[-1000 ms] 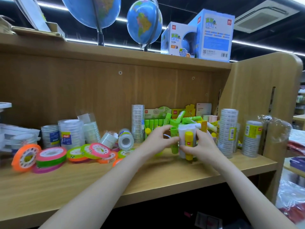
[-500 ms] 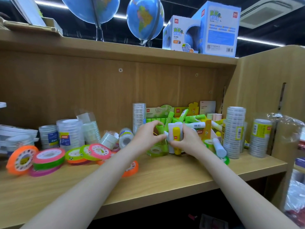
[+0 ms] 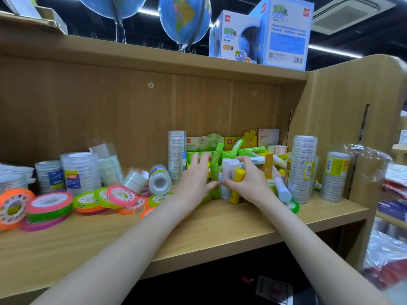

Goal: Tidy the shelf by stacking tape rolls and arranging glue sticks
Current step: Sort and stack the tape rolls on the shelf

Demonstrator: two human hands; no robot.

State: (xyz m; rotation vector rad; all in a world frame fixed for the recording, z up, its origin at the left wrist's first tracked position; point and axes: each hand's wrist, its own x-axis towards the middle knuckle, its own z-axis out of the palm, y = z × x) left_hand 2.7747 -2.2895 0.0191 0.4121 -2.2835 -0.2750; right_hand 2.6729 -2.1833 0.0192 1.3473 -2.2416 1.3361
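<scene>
Gripping a little bunch of upright glue sticks, the right hand (image 3: 248, 182) has its fingers curled round a white stick (image 3: 226, 179) and a yellow stick (image 3: 236, 186), both standing on the shelf (image 3: 220, 230). Just beside them the left hand (image 3: 195, 180) is at a green stick (image 3: 214, 172), fingers spread and loosely bent behind it, thumb low by the white one; hard to tell if it's really pinching it, the hand's a bit blurry. Behind the hands there's a messy pile of green sticks (image 3: 251, 150) tipped every which way in display boxes. Off to the left, colored tape rolls (image 3: 50, 204) lie flat and overlapping, with clear tape stacks (image 3: 79, 172) behind them. 2 taller clear stacks (image 3: 305, 168) stand to the right of the pile. Up top, 2 globes (image 3: 184, 18) and globe boxes (image 3: 284, 31).
</scene>
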